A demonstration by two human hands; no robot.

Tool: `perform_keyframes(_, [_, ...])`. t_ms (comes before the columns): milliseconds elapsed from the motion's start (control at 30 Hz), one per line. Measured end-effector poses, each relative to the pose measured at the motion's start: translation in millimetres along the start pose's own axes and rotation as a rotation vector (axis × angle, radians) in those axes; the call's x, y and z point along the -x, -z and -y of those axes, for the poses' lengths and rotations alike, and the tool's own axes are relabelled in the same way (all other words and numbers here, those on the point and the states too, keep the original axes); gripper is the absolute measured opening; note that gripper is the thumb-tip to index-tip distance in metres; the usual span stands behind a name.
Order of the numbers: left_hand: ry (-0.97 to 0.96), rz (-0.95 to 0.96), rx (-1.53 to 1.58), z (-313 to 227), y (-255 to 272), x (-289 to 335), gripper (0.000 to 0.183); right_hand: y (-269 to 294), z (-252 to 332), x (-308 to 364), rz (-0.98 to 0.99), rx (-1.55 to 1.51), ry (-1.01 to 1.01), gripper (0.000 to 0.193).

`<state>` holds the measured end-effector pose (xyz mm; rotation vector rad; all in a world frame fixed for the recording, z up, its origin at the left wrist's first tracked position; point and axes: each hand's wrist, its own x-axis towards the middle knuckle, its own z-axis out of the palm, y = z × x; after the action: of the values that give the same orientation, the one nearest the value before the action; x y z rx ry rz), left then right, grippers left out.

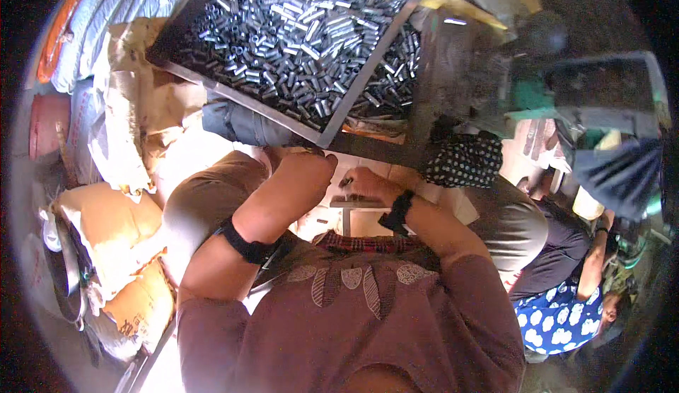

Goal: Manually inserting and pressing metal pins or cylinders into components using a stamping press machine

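Evidently left hand [305, 172], right hand [370, 185] curled (grip unclear) near tray [327, 135] of metal cylinders [300, 43].

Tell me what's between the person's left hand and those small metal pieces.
The head view shows the grey tray rim between the left hand and the small metal pieces.

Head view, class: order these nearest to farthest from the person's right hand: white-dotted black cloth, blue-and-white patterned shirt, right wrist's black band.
1. Black band: at the wrist of the right hand.
2. White-dotted black cloth: right of the hand.
3. Blue-and-white patterned shirt: farther off, lower right.
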<state>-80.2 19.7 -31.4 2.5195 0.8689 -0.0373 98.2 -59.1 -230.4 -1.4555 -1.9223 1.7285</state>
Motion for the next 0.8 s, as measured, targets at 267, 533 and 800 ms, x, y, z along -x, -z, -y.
perform_keyframes(267, [0.115, 0.282, -0.05, 2.6, 6.3, -11.8, 0.023, 59.5, 165.3, 78.1, 0.014, 0.411, 0.105, 0.032])
perform_keyframes(533, [0.04, 0.143, 0.244, -5.4, 66.5, -19.7, 0.025, 164.7, 191.3, 89.6, -0.795, 0.344, 0.175, 0.022])
perform_keyframes(800, [0.317, -0.082, 0.275, 19.2, 113.8, -32.4, 0.028, 197.4, 206.6, 59.7, -0.814, 0.872, -0.077, 0.029])
